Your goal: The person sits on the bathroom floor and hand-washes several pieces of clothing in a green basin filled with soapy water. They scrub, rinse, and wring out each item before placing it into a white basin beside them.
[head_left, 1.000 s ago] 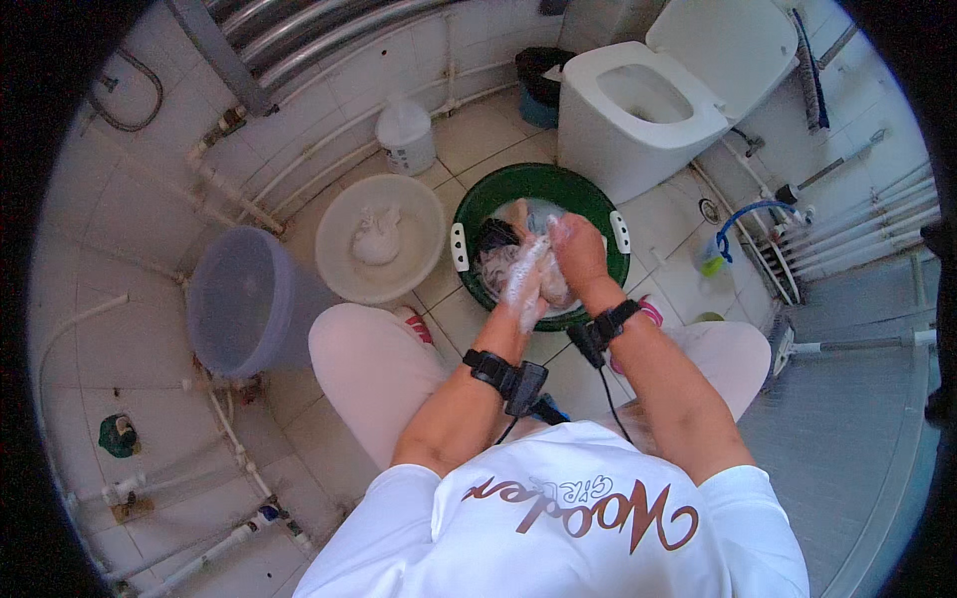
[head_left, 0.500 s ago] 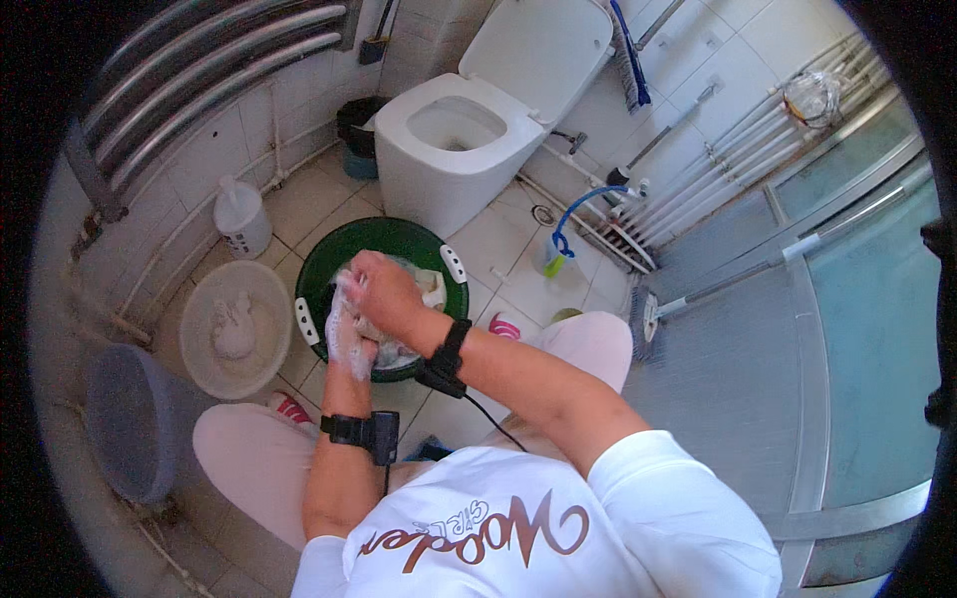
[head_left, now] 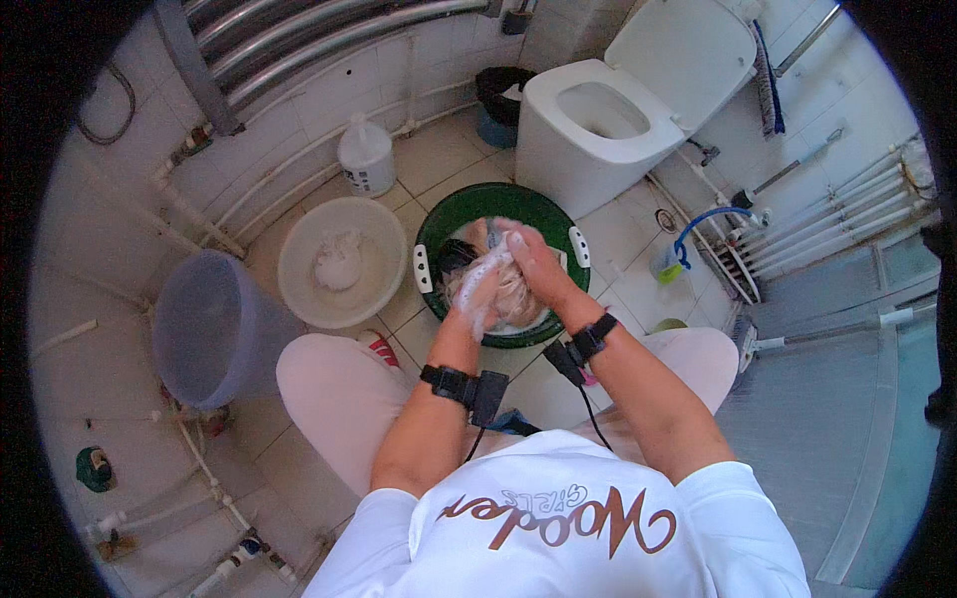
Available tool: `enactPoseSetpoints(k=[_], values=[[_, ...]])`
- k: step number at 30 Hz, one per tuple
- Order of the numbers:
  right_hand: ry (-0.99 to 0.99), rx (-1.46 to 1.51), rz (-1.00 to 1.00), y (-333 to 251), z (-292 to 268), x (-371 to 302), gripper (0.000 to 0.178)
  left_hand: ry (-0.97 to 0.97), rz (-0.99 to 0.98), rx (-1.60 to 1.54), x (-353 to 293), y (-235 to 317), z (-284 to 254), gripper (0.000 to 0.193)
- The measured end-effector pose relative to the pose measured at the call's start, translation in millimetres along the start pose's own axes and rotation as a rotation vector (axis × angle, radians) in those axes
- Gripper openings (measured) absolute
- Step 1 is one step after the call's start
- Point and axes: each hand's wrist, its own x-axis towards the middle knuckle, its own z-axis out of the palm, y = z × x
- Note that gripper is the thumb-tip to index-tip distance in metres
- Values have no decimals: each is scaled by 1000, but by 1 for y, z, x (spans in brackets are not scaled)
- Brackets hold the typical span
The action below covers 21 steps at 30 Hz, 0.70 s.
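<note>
Both hands met over the green basin (head_left: 431, 231), which stood on the tiled floor (head_left: 439, 164) between the person's knees and just in front of the white toilet (head_left: 598, 130). The left hand (head_left: 477, 297) was closed in a tight grip around a bunch of wet pale cloth (head_left: 503, 289), fingers wrapped over the fabric so that little of the palm showed. The right hand (head_left: 533, 264) pressed against the same bundle from the other side, its grip likewise folded shut on the cloth, knuckles up. The two hands touched each other through the wad of fabric, held just above the basin's inside. More laundry, some of it dark, lay in the basin beneath them; how much water was in there could not be told.

Each wrist wore a black band with a small box and a cable running back toward the body.

To the left of the green basin, just beside it, sat a white basin (head_left: 299, 289) with a lump of pale cloth (head_left: 337, 261) resting in its middle. Further left stood a translucent bluish bucket (head_left: 204, 324), near the white basin. A white plastic jug (head_left: 366, 157) stood by the wall behind them, and a dark waste bin (head_left: 498, 100) stood to the left of the toilet. Pipes ran along the tiled wall.
</note>
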Motion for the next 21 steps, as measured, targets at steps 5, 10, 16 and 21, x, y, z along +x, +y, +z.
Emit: enactPoseSetpoints(k=[5, 10, 16, 21], values=[[-104, -189, 286, -15, -7, -6, 24, -28, 32, -208, -7, 5, 0, 48], [186, -80, 138, -28, -10, 0, 17, -154, -193, -333, -13, -16, 5, 46], [-35, -655, -202, -45, 16, -40, 17, -323, -37, -444, 11, -29, -15, 45], [-5, -623, 174, -38, 18, -18, 19, -34, 53, -241, 12, -39, -12, 33]])
